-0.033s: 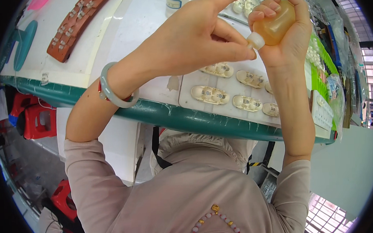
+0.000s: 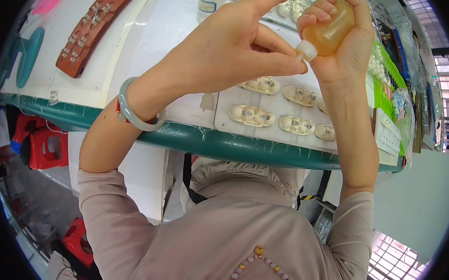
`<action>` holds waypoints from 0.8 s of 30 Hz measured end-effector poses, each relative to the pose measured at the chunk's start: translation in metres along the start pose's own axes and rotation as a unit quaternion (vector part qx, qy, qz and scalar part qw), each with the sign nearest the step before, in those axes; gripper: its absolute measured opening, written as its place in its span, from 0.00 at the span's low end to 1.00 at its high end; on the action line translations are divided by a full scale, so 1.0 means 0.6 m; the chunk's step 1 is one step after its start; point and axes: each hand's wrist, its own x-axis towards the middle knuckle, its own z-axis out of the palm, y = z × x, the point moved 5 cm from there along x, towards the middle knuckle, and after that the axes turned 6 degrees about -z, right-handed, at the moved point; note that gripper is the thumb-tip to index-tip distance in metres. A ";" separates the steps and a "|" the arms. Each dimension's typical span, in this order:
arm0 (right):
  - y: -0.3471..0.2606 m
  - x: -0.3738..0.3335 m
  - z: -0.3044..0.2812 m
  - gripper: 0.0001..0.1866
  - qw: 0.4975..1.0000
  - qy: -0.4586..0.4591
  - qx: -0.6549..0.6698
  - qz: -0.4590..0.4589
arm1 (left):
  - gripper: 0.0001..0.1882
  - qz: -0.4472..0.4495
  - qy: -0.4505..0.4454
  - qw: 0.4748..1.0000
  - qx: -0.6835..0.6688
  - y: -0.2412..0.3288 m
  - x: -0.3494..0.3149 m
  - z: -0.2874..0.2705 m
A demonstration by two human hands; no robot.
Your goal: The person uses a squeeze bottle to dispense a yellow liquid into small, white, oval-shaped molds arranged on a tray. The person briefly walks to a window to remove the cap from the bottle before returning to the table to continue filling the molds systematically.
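The right hand (image 2: 342, 60) curls around a squeeze bottle (image 2: 334, 31) of amber liquid, fingers folded over one side and thumb along the other. The left hand (image 2: 233, 52) pinches the tip of the bottle's nozzle (image 2: 299, 57) between thumb and a finger, while another finger sticks out straight. The bottle is in the air over the right half of the worktop (image 2: 224, 142), tilted so that its white cap (image 2: 308, 50) and nozzle point down toward the left hand. A pale bracelet (image 2: 128, 106) circles the left wrist.

Below the hands, a light board (image 2: 224, 124) lies along the worktop's near edge, bearing cream oval shells (image 2: 251, 116) in rows; the right forearm hides some of it. Toward the near right corner stands a white block (image 2: 387, 134), with a bright green rack (image 2: 391, 72) behind it along the right edge. A red-brown strip (image 2: 82, 40) carrying small clear pieces lies slantwise on the left part, near a teal object (image 2: 29, 57) by the left edge. A clear labelled bottle (image 2: 207, 6) stands beyond the left hand.
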 end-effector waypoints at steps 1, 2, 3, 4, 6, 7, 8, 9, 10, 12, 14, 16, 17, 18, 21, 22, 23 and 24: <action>0.001 -0.002 0.001 0.14 1.000 -0.002 0.004 0.016 | 0.35 -0.045 -0.006 0.998 -0.034 -0.008 -0.002 0.002; 0.000 -0.003 0.002 0.15 1.000 -0.009 0.002 0.013 | 0.35 -0.028 -0.012 0.999 -0.028 -0.014 0.000 0.000; 0.000 -0.004 0.004 0.15 1.000 -0.016 0.001 0.011 | 0.35 -0.011 -0.018 1.000 -0.023 -0.025 0.002 -0.004; 0.001 -0.005 0.005 0.15 1.000 -0.021 -0.001 0.012 | 0.36 0.003 -0.024 1.000 -0.018 -0.030 0.002 -0.006; 0.004 -0.008 0.008 0.15 1.000 -0.019 0.002 0.017 | 0.35 -0.027 -0.047 0.998 -0.045 -0.031 0.004 -0.006; 0.005 -0.010 0.009 0.15 1.000 -0.018 0.003 0.022 | 0.35 -0.043 -0.059 0.996 -0.059 -0.032 0.002 -0.005; 0.005 -0.010 0.010 0.15 1.000 -0.023 0.002 0.020 | 0.34 -0.043 -0.068 0.995 -0.063 -0.033 0.003 -0.004; 0.004 -0.009 0.010 0.15 0.999 -0.028 0.001 0.019 | 0.34 -0.043 -0.078 0.994 -0.067 -0.035 0.005 -0.004; 0.004 -0.009 0.011 0.15 0.999 -0.034 0.001 0.018 | 0.34 -0.044 -0.087 0.993 -0.071 -0.036 0.006 -0.003; 0.007 -0.008 0.013 0.15 0.998 -0.067 -0.002 0.004 | 0.33 -0.042 -0.089 0.992 -0.075 -0.035 0.004 -0.002; 0.011 -0.004 0.013 0.16 0.996 -0.086 0.003 0.012 | 0.33 -0.028 -0.077 0.995 -0.061 -0.033 0.004 -0.004; 0.015 0.004 0.009 0.16 0.995 -0.088 0.016 0.045 | 0.32 -0.003 -0.049 0.998 -0.029 -0.035 0.002 -0.005; 0.015 0.001 0.012 0.16 0.996 -0.083 0.002 0.012 | 0.32 -0.004 -0.035 0.999 -0.023 -0.035 0.002 -0.007; 0.016 -0.005 0.017 0.16 0.997 -0.078 -0.012 -0.021 | 0.32 -0.005 -0.021 1.000 -0.017 -0.034 0.001 -0.008; 0.016 -0.009 0.021 0.16 0.997 -0.063 -0.028 -0.020 | 0.29 0.037 0.030 0.998 0.036 -0.030 -0.001 -0.011; 0.015 -0.010 0.021 0.16 0.998 -0.058 -0.030 -0.005 | 0.28 0.059 0.047 0.995 0.058 -0.029 -0.002 -0.013; 0.011 -0.016 0.027 0.16 0.998 -0.054 -0.035 -0.022 | 0.28 0.052 0.034 0.994 0.090 -0.031 -0.003 -0.012; 0.009 -0.029 0.033 0.16 0.997 -0.050 -0.039 -0.039 | 0.28 0.044 0.020 0.991 0.122 -0.031 -0.003 -0.011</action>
